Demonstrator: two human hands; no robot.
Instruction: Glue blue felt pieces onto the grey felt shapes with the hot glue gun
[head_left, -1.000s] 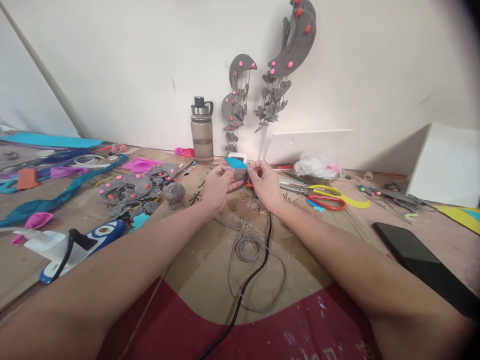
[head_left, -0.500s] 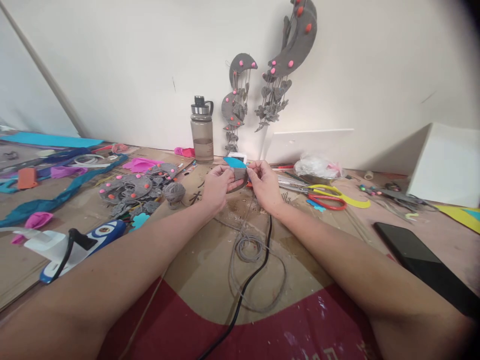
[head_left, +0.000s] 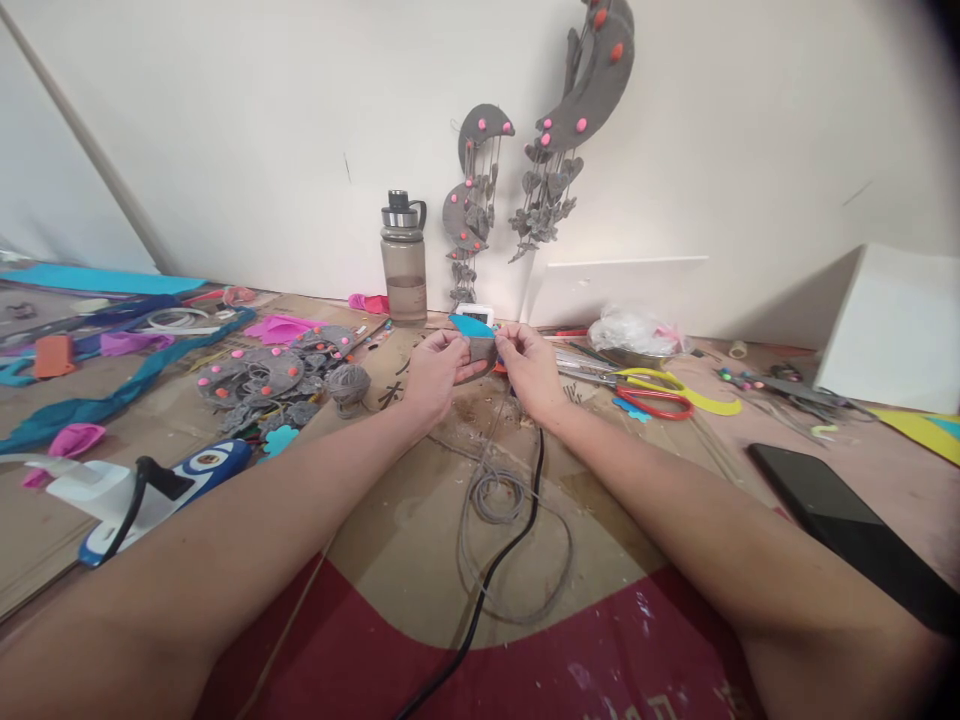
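Between my two hands is a small felt piece (head_left: 472, 327), blue on its upper part and grey below. My left hand (head_left: 435, 370) pinches its left side with thumb and fingers. At its right edge, my right hand (head_left: 529, 368) has thumb and forefinger pressed together on the felt; whether a needle is also in that pinch I cannot tell. Grey cord (head_left: 499, 495) lies in loose loops on the cardboard below, and one strand runs up toward my hands. A ball of grey yarn (head_left: 349, 385) sits left of my left hand.
Scissors (head_left: 649, 392) with red and yellow handles lie right of my hands. A water bottle (head_left: 403, 260) stands at the wall, near hanging grey moon ornaments (head_left: 465, 215). A black cable (head_left: 480, 600) crosses the cardboard. A power strip (head_left: 217, 462) is left, a phone (head_left: 832, 510) right.
Almost nothing differs. Both hands keep their hold on the felt piece, with only a very slight shift of the fingers.
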